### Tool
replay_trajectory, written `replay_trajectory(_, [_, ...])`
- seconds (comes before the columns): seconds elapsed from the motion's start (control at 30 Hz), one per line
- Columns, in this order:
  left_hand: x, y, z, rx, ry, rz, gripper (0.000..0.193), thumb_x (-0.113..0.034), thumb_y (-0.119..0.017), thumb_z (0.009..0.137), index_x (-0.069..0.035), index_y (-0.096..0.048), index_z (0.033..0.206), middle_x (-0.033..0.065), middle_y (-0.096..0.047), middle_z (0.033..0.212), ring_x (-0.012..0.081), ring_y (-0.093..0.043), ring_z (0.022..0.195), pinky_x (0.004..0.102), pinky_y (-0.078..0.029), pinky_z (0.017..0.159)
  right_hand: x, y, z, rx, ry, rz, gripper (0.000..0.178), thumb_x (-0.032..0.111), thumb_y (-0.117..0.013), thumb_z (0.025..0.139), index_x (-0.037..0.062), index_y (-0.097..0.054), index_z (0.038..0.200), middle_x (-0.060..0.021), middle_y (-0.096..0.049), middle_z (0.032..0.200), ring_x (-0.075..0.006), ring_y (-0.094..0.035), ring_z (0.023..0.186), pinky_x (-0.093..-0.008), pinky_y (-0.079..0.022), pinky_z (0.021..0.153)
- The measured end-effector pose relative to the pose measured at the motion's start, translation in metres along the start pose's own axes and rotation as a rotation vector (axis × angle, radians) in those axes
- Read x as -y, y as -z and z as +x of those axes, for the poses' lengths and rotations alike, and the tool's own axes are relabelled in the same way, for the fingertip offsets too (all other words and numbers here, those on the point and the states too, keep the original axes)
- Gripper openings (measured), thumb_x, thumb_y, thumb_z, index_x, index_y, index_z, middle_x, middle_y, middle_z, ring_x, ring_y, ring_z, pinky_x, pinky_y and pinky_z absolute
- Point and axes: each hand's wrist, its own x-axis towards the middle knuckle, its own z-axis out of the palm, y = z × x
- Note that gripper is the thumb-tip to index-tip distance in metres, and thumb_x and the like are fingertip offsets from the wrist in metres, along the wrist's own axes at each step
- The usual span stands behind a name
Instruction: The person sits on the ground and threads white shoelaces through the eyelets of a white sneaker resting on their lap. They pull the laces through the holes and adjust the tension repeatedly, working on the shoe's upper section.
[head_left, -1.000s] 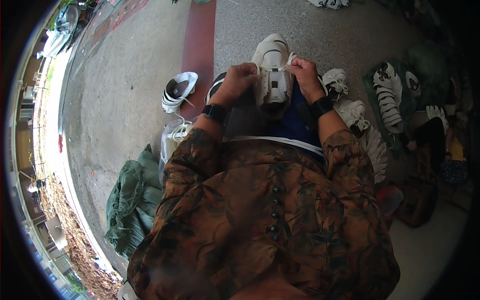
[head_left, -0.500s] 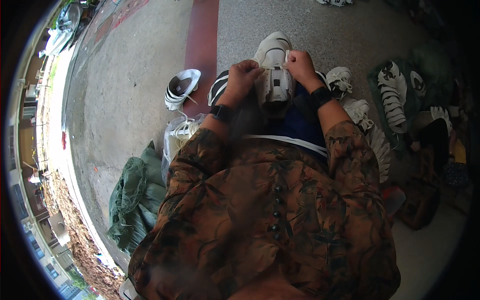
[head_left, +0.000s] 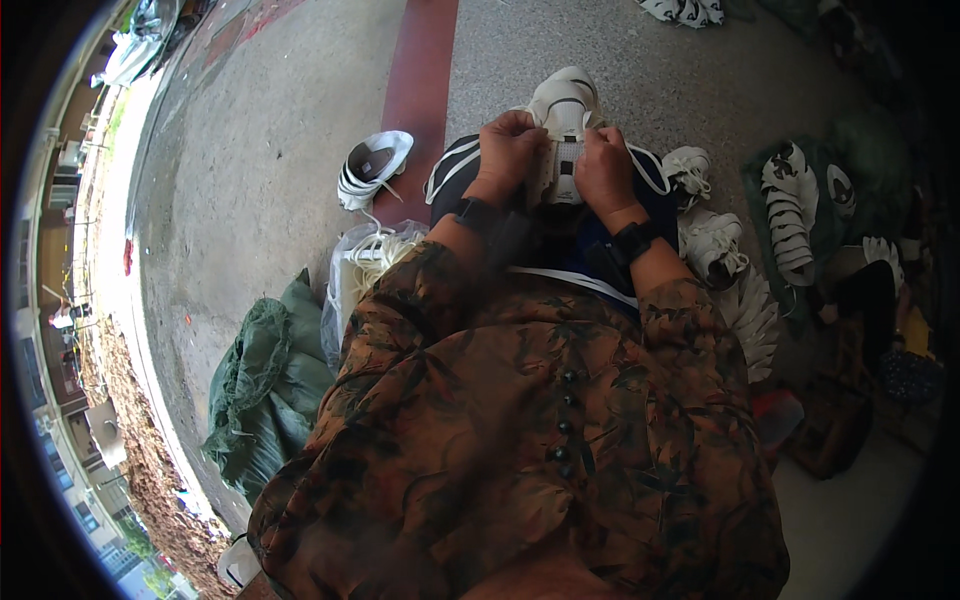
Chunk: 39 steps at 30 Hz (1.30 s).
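A white sneaker point(head_left: 567, 95) with dark line trim rests across my lap, its toe pointing away from me. My left hand point(head_left: 510, 152) is closed in a pinch at the left lace edge of the sneaker, on what looks like a pale shoelace. On the opposite edge, my right hand point(head_left: 604, 172) is closed too, with a short pale piece of shoelace point(head_left: 586, 121) showing above its fingers. Between the hands lies the sneaker's light mesh tongue with dark patches. My fingers hide most of the lace and the eyelets.
Left of my legs, a white shoe upper point(head_left: 372, 168) lies on the floor beside a clear bag of cream laces point(head_left: 385, 250) and a green sack point(head_left: 268, 375). Laced white sneakers point(head_left: 712, 240) and stacked uppers point(head_left: 752, 320) sit at my right. More uppers point(head_left: 788, 215) rest on green sacking farther right.
Both hands have come slightly nearer to me and to the right. My right hand has dropped lower along the sneaker's side. The view has shifted a little.
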Motion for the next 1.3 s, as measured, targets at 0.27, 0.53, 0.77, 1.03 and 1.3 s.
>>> replay_trajectory(0.27, [0.003, -0.001, -0.001, 0.019, -0.008, 0.040, 0.006, 0.000, -0.064, 0.075, -0.003, -0.059, 0.075, 0.0023, -0.062, 0.070, 0.0080, -0.057, 0.064, 0.0234, -0.049, 0.061, -0.011, -0.008, -0.003, -0.127, -0.170, 0.221, 0.015, 0.000, -0.056, 0.069, 0.0005, -0.061, 0.083, -0.0193, -0.058, 0.077, -0.0371, -0.057, 0.077, -0.0429, -0.047, 0.069])
replay_trajectory(0.53, [0.002, -0.003, 0.003, 0.014, -0.399, 0.822, 0.008, -0.012, -0.066, 0.070, -0.007, -0.065, 0.076, 0.0108, -0.065, 0.074, 0.0251, -0.065, 0.069, 0.0342, -0.051, 0.065, -0.001, -0.005, -0.005, -0.235, 0.025, 0.160, 0.011, 0.002, -0.060, 0.068, 0.0039, -0.063, 0.078, -0.0146, -0.056, 0.081, -0.0328, -0.056, 0.079, -0.0411, -0.046, 0.068])
replay_trajectory(0.77, [0.001, -0.004, 0.016, 0.000, -0.296, 0.870, 0.016, -0.017, -0.068, 0.069, -0.005, -0.065, 0.078, 0.0118, -0.067, 0.075, 0.0251, -0.066, 0.070, 0.0336, -0.051, 0.066, -0.001, -0.016, 0.006, -0.099, 0.159, 0.112, 0.011, 0.004, -0.060, 0.069, 0.0067, -0.065, 0.078, -0.0119, -0.053, 0.081, -0.0301, -0.053, 0.080, -0.0392, -0.044, 0.070])
replay_trajectory(1.03, [0.013, 0.000, 0.008, 0.145, -0.577, 1.252, 0.015, -0.019, -0.061, 0.074, -0.005, -0.063, 0.075, 0.0117, -0.063, 0.077, 0.0282, -0.063, 0.074, 0.0399, -0.050, 0.067, -0.008, -0.023, 0.008, -0.096, 0.133, 0.116, 0.010, 0.003, -0.058, 0.071, 0.0060, -0.065, 0.077, -0.0131, -0.054, 0.082, -0.0313, -0.054, 0.080, -0.0402, -0.044, 0.070])
replay_trajectory(1.3, [-0.014, -0.014, -0.009, 0.283, -0.556, 1.466, 0.015, -0.018, -0.056, 0.076, -0.005, -0.064, 0.079, 0.0124, -0.063, 0.080, 0.0291, -0.062, 0.078, 0.0385, -0.051, 0.070, -0.006, -0.020, 0.009, -0.064, 0.146, 0.099, 0.006, 0.012, -0.064, 0.072, 0.0066, -0.064, 0.076, -0.0130, -0.053, 0.082, -0.0299, -0.054, 0.080, -0.0393, -0.045, 0.069])
